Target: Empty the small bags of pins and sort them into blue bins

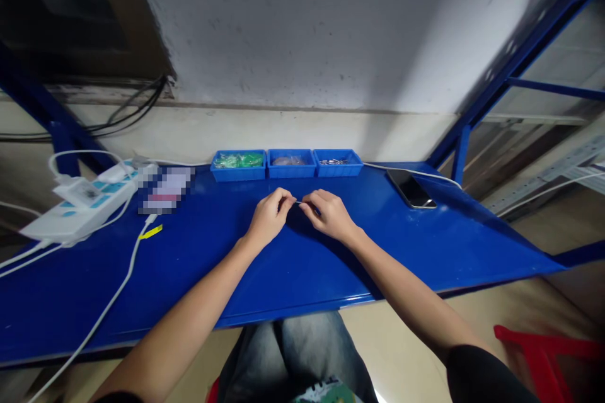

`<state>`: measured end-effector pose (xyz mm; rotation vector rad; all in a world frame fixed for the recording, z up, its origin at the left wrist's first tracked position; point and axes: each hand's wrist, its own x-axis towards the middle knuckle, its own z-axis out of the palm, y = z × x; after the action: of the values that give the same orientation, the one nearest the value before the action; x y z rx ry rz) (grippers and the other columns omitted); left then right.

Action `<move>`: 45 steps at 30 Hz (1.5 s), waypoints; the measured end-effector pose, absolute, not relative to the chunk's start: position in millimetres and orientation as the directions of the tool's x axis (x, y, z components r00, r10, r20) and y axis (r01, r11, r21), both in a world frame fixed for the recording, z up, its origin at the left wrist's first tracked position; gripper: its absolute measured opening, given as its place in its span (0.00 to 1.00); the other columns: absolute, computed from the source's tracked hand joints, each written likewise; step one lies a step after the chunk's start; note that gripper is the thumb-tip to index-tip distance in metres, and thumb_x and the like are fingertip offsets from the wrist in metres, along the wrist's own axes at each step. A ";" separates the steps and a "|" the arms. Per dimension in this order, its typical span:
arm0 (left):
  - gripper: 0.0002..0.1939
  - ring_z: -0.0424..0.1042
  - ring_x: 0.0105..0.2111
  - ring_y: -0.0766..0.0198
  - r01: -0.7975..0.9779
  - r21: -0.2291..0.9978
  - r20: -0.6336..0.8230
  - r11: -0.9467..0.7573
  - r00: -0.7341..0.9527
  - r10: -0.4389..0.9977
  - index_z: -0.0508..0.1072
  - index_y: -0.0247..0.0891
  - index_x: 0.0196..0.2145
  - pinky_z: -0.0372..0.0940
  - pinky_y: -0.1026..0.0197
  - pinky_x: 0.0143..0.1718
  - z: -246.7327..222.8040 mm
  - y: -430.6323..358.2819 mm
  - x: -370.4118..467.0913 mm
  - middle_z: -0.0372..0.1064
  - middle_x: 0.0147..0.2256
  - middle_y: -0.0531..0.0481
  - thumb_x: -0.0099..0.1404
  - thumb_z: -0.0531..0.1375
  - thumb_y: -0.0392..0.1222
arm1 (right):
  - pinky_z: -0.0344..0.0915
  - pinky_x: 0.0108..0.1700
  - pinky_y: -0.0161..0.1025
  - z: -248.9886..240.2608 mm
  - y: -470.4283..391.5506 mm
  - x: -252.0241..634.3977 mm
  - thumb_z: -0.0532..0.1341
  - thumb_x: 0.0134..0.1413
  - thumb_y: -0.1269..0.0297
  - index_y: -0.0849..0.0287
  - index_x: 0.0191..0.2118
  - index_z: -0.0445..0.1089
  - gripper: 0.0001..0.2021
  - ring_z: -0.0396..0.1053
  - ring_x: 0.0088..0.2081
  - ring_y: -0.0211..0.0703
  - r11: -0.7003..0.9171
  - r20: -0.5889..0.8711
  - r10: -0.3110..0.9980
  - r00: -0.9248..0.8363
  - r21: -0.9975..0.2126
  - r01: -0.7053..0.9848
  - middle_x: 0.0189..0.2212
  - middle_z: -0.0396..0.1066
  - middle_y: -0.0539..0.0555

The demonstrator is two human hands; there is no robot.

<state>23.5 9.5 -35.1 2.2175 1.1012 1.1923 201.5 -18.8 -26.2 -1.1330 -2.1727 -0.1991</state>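
Observation:
Over the middle of the blue table [302, 264], my left hand [271, 213] and my right hand [328, 214] face each other, fingertips a short gap apart. A small thin pale rod-like piece [297, 203] spans that gap, pinched by the closed fingers of both hands. Its exact kind is too small to make out. Just beyond my hands stand three blue bins in a row: the left bin [239, 173] has green and clear bagged items, the middle bin [292, 171] pale brownish pieces, the right bin [339, 170] thin shiny metal pieces.
A dark phone [412, 189] lies at the right. A white power strip [89, 201] with plugs and a white cable [125, 280] occupies the left, beside a blurred-out device [166, 190]. Blue frame posts and a wall bound the table; a red stool [543, 346] stands lower right.

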 end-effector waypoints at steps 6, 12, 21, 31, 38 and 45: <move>0.15 0.68 0.25 0.66 0.492 0.663 0.450 -0.564 0.341 0.825 0.66 0.39 0.29 0.60 0.64 0.29 -38.0 7.6 26.5 0.67 0.23 0.54 0.68 0.47 0.48 | 0.57 0.31 0.37 -22.4 -19.7 202.6 0.52 0.61 0.63 0.59 0.31 0.66 0.10 0.61 0.26 0.39 0.645 0.686 0.582 -0.436 -0.063 0.762 0.23 0.66 0.52; 0.15 0.66 0.44 0.56 0.502 0.573 0.423 -0.648 0.496 0.758 0.67 0.40 0.47 0.62 0.54 0.46 -41.0 -2.6 36.4 0.71 0.40 0.46 0.66 0.51 0.46 | 0.59 0.28 0.41 -9.5 -29.7 237.5 0.47 0.62 0.61 0.55 0.33 0.61 0.09 0.62 0.24 0.42 0.558 0.968 0.251 -0.002 -0.143 0.818 0.22 0.63 0.53; 0.14 0.50 0.59 0.49 0.582 0.385 0.265 -0.717 0.674 0.690 0.68 0.49 0.48 0.54 0.40 0.53 -42.2 -11.2 37.1 0.58 0.57 0.46 0.65 0.53 0.45 | 0.63 0.38 0.45 24.5 14.0 275.6 0.50 0.60 0.57 0.59 0.40 0.65 0.13 0.66 0.30 0.45 0.241 0.861 0.402 0.311 -0.427 0.872 0.28 0.66 0.55; 0.03 0.58 0.52 0.53 0.626 0.436 0.273 -0.647 0.593 0.758 0.69 0.43 0.32 0.54 0.46 0.47 -45.3 -5.1 39.0 0.68 0.44 0.50 0.63 0.57 0.41 | 0.65 0.39 0.41 -49.8 27.2 240.3 0.52 0.55 0.45 0.62 0.37 0.69 0.22 0.69 0.33 0.43 0.145 0.317 0.902 0.292 -0.861 0.487 0.31 0.72 0.55; 0.04 0.65 0.39 0.59 0.564 0.584 0.365 -0.583 0.459 0.810 0.69 0.42 0.35 0.60 0.56 0.41 -39.6 7.5 31.2 0.71 0.32 0.51 0.64 0.54 0.38 | 0.67 0.42 0.41 -45.3 16.7 202.1 0.51 0.56 0.44 0.61 0.39 0.67 0.22 0.70 0.39 0.43 0.161 0.169 0.985 0.041 -0.976 0.149 0.34 0.71 0.56; 0.10 0.67 0.36 0.60 0.561 0.627 0.403 -0.541 0.360 0.841 0.66 0.41 0.43 0.62 0.58 0.39 -42.2 17.9 23.2 0.67 0.26 0.52 0.64 0.53 0.36 | 0.64 0.45 0.43 -33.9 0.9 200.5 0.59 0.54 0.57 0.58 0.44 0.66 0.14 0.68 0.41 0.44 0.518 0.437 0.856 -0.278 -0.706 0.484 0.40 0.70 0.56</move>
<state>23.2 17.9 -42.2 2.2452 1.2262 1.0040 200.5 0.9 -33.9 -1.0978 -1.9287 0.5659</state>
